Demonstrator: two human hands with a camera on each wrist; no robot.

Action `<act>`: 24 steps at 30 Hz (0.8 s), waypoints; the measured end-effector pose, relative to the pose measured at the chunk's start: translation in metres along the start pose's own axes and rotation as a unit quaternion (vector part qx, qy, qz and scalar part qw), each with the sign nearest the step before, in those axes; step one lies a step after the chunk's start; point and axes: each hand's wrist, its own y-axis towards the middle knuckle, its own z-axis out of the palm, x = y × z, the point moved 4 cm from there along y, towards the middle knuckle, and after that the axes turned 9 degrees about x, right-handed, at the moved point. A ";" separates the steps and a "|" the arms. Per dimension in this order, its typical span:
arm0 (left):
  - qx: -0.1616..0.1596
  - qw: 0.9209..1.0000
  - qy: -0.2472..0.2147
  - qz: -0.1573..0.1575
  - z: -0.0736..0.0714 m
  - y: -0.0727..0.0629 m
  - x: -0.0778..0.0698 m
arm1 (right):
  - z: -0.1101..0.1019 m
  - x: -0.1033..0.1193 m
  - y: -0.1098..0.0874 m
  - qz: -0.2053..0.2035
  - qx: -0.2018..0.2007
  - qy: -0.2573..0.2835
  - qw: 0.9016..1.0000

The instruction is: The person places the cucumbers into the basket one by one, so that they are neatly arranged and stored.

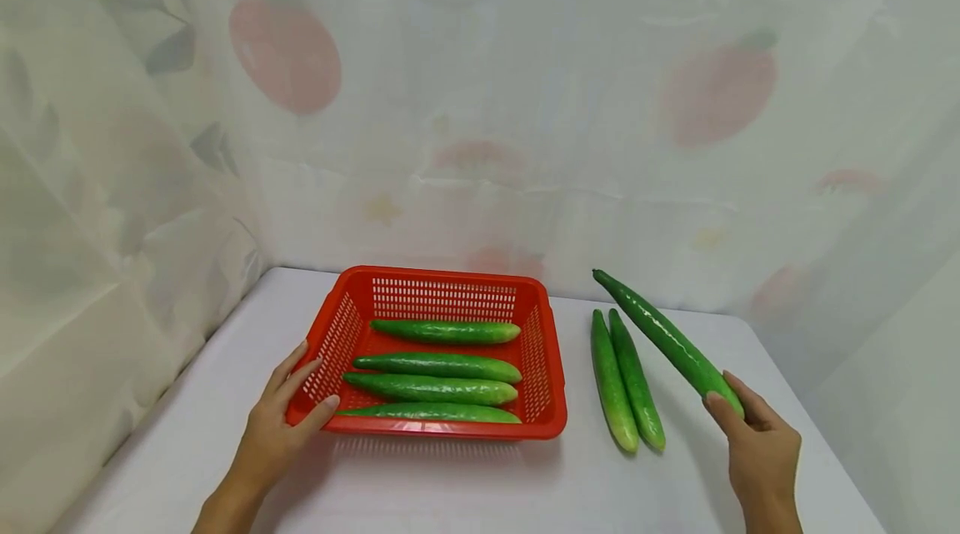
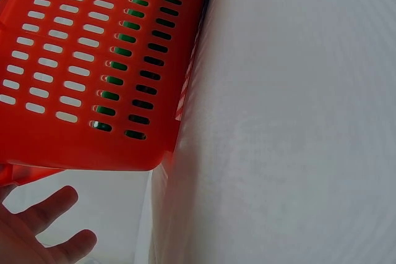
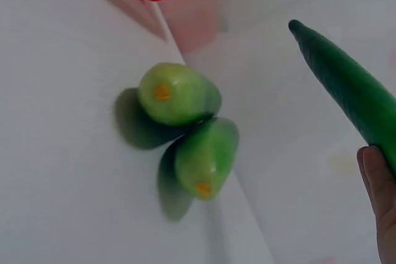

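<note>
My right hand grips a long green cucumber near its paler end and holds it raised and tilted, the dark tip pointing up and left. The right wrist view also shows this held cucumber. Two more cucumbers lie side by side on the table, left of that hand. At the left front corner of a red plastic basket, my left hand has its fingers spread, with the thumb by the rim. Several cucumbers lie crosswise inside the basket.
A white cloth covers the table. Behind it and along both sides hangs a pale curtain with faded fruit prints. The basket's slotted wall fills the upper left of the left wrist view.
</note>
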 end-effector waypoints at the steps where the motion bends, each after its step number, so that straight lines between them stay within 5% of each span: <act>1: 0.000 1.000 0.000 0.000 0.000 0.000 0.000 | 0.000 0.004 -0.001 -0.003 0.008 0.015 1.000; 13: -0.002 1.000 0.001 0.005 0.000 0.001 0.000 | 0.008 0.039 -0.003 -0.074 0.092 0.051 0.992; 19: -0.003 1.000 0.003 0.006 0.000 0.000 0.001 | 0.021 0.053 -0.005 -0.121 0.157 0.115 0.974; 24: -0.004 1.000 0.001 0.006 -0.001 0.000 0.000 | 0.033 0.062 -0.006 -0.137 0.186 0.102 0.968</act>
